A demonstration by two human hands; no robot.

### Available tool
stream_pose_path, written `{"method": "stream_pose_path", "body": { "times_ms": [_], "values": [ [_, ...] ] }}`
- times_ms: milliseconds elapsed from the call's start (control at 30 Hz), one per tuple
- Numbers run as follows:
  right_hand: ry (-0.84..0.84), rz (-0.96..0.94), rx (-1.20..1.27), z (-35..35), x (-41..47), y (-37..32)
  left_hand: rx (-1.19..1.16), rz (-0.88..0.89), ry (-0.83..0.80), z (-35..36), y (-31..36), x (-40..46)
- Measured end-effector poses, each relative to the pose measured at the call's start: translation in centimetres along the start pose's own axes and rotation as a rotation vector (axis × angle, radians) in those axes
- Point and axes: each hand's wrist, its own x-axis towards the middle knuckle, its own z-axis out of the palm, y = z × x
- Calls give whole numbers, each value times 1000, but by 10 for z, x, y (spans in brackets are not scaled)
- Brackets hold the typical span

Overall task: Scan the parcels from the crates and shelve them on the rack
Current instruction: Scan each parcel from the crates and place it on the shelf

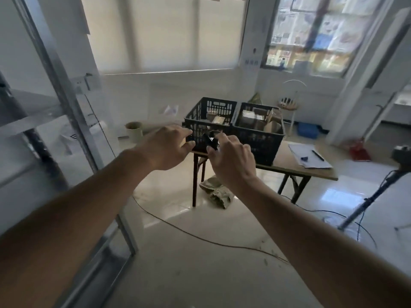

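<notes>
Two black plastic crates stand side by side on a folding table [315, 173]. The left crate [211, 105] holds a few cardboard parcels [218, 119]; the right crate [260, 141] is fuller, with several brown parcels [271, 126]. Both my arms reach forward in mid-air, short of the table. My right hand [231, 162] pinches a small black device [210, 140] between thumb and forefinger. My left hand [166, 147] is just left of the device, fingers loosely bent, and nothing shows between them. The metal rack [51, 70] stands at the left, blurred.
Papers with a pen [310, 157] lie on the table's right end. A crumpled bag [216, 192] lies under the table and a cable [200, 238] crosses the floor. A tripod [367, 202] stands at the right, a pale bucket [134, 131] by the far wall.
</notes>
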Motion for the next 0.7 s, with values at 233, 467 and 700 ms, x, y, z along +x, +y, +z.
{"method": "stream_pose_path", "body": {
  "times_ms": [233, 467, 700],
  "values": [
    [-27, 109, -43, 46, 141, 47, -68, 50, -84, 60, -45, 165],
    [-68, 170, -55, 88, 251, 94, -90, 85, -156, 113, -69, 294],
    [-98, 192, -40, 146, 372, 165, -92, 62, -214, 186, -88, 421]
  ]
}}
